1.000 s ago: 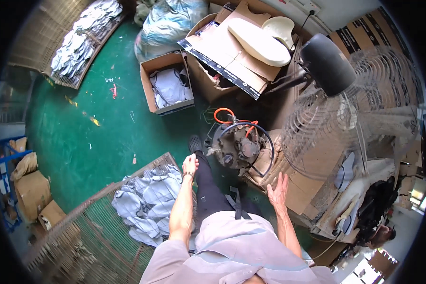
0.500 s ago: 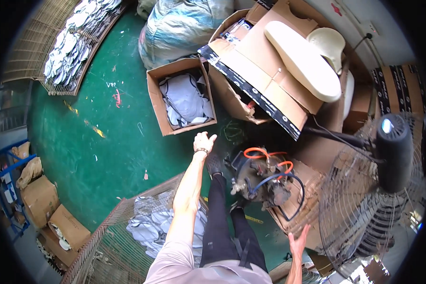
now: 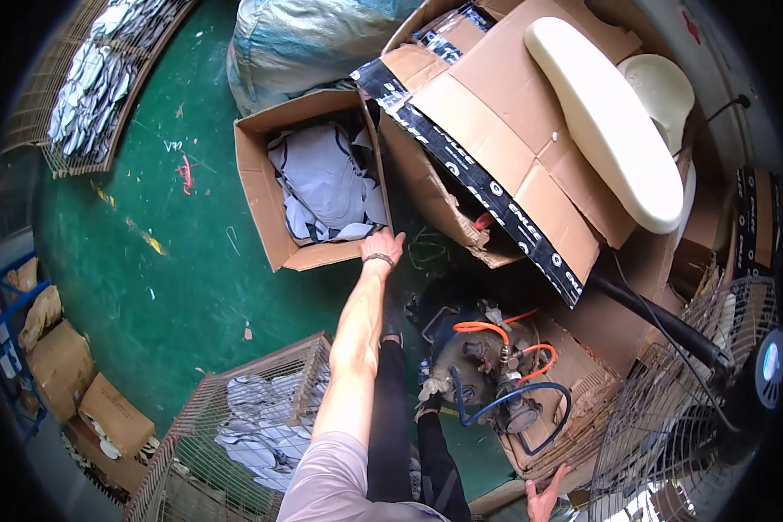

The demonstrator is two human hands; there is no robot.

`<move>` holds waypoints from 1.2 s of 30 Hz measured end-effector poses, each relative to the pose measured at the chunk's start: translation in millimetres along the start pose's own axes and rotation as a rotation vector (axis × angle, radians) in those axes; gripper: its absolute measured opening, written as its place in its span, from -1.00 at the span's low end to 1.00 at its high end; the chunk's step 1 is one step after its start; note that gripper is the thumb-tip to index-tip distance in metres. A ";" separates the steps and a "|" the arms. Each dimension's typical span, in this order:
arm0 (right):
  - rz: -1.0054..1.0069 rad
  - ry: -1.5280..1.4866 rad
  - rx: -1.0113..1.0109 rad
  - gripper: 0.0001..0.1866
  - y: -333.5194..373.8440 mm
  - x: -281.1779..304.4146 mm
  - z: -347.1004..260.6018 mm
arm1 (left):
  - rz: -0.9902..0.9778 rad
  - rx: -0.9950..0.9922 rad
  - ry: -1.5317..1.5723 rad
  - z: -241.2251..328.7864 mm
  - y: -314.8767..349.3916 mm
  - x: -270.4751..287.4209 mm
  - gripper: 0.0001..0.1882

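My left hand (image 3: 383,246) is at the near right corner of an open cardboard box (image 3: 257,183) on the floor. Its fingers hook over the box's rim, with the thumb to the right. Inside the box lies a heap of light grey pieces with dark edging (image 3: 322,178), which look like fabric. My right hand (image 3: 545,502) is low at the right with fingers spread and nothing in it, near the edge of some flattened cardboard (image 3: 574,435).
A round machine with orange and blue hoses (image 3: 487,365) stands right of my legs. A large cardboard carton (image 3: 496,130) carries a long cream-coloured piece (image 3: 618,122). A caged fan (image 3: 670,418) is at right, a wire basket (image 3: 191,435) at lower left, a big sack (image 3: 304,52) behind.
My left hand has reached forward from short of the box onto its rim. My view has shifted closer to the box and carton. My right hand has dropped lower in view, still open.
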State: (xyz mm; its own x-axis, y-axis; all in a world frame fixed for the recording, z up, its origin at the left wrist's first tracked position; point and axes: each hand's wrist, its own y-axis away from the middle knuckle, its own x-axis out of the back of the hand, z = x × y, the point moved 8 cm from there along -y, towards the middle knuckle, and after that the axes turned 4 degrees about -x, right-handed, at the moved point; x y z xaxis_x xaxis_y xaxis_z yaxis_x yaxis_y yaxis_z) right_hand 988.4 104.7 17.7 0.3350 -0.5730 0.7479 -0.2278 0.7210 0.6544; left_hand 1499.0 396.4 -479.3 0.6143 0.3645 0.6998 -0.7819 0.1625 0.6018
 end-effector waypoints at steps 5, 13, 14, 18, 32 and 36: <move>0.019 -0.053 0.005 0.07 -3.5 -2.1 -5.4 | -0.001 -0.004 0.000 -15.8 35.4 -37.5 -0.58; -0.041 -0.149 -0.054 0.18 -13.6 -0.6 5.8 | -0.148 0.040 0.034 -28.6 132.2 -95.1 -0.38; -0.049 -0.141 -0.066 0.19 -12.5 0.0 6.0 | -0.184 0.045 0.035 -26.5 141.1 -101.6 -0.34; -0.054 -0.106 -0.067 0.20 -8.5 0.1 14.2 | -0.366 -0.003 -0.040 -14.9 181.1 -112.6 -0.16; -0.069 -0.138 0.001 0.25 -10.3 1.6 51.4 | -0.166 0.006 0.229 16.5 294.9 -22.1 -0.59; -0.100 -0.174 0.036 0.27 -7.4 -1.6 49.8 | -0.228 0.077 0.254 -1.7 346.2 -29.6 -0.56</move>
State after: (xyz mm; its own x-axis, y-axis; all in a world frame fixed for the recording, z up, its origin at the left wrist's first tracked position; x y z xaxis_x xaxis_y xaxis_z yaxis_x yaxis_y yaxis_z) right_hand 944.0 80.9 17.3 0.1952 -0.7019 0.6850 -0.2345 0.6447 0.7275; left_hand 1209.9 443.4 -292.3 0.7185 0.5453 0.4317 -0.6116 0.1997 0.7656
